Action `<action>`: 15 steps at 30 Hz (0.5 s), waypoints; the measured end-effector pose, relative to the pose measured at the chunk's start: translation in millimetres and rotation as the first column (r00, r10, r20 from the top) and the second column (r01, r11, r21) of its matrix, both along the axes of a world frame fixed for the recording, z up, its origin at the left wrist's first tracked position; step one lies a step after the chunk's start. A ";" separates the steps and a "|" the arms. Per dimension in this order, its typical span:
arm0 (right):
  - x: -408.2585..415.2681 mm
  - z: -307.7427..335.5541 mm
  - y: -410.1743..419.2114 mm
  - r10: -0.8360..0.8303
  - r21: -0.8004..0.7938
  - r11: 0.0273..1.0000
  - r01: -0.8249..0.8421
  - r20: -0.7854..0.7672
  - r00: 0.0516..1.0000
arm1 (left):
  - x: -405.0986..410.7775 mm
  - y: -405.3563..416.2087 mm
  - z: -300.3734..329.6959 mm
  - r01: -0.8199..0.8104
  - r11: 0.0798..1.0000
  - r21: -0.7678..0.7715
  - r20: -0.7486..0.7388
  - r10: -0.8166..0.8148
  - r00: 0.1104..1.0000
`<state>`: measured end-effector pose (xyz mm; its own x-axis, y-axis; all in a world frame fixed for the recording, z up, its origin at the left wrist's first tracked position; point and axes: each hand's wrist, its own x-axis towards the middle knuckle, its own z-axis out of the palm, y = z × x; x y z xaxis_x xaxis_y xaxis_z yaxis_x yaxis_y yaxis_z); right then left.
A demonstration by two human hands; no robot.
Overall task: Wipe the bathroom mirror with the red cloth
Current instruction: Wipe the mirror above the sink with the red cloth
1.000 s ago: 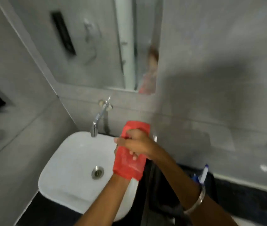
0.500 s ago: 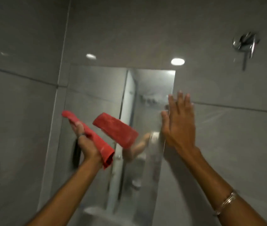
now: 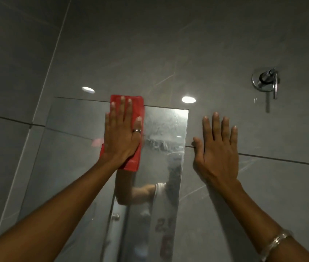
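Both hands were flat by then, one on the cloth and one on the wall.

The left hand's fingers (image 3: 122, 110) lay spread and straight, not curled round anything, pinning the folded red cloth (image 3: 136, 110) against the mirror (image 3: 70, 129) at its top edge. Half a second before, that left hand (image 3: 120, 138) had held the cloth in the air, clear of the glass; now cloth and glass were touching. The right hand (image 3: 216, 151) had slid off the mirror's right edge onto the tile (image 3: 263, 186) just beside it, fingers open, bracing. Smears showed on the glass right of the cloth. I judged the wiping had only just begun, with nearly the whole mirror left.
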<state>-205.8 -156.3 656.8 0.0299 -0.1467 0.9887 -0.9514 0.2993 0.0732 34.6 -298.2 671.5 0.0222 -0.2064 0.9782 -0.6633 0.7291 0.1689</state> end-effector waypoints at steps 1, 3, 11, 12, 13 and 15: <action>-0.6 0.2 0.7 -0.009 0.002 1.000 0.009 0.000 1.000 | -7.2 3.2 11.6 0.006 0.999 -0.044 0.073 -0.003 0.997; 0.2 0.0 0.3 -0.018 0.007 1.000 0.018 0.004 1.000 | -16.6 11.1 37.6 0.023 0.988 -0.151 0.262 0.018 0.965; -0.2 0.3 0.3 -0.044 0.001 0.999 0.044 -0.001 0.999 | -28.4 28.6 68.1 0.108 0.921 -0.374 0.591 0.146 0.794; 0.1 0.3 0.8 -0.043 -0.002 0.999 0.043 -0.004 0.999 | -28.7 30.1 67.2 0.113 0.916 -0.386 0.602 0.157 0.783; 0.2 0.6 1.4 -0.038 -0.003 0.999 0.038 -0.004 0.999 | -29.2 31.2 67.1 0.120 0.910 -0.397 0.618 0.168 0.768; 1.2 1.3 1.8 -0.031 -0.008 0.999 0.031 -0.002 1.000 | -29.2 32.9 68.9 0.155 0.900 -0.407 0.656 0.170 0.735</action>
<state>-204.5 -154.5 658.1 0.0280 -0.1402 0.9897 -0.9414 0.3291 0.0732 5.4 -265.2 740.4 -0.6613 0.2105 0.7200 -0.4859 0.6111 -0.6249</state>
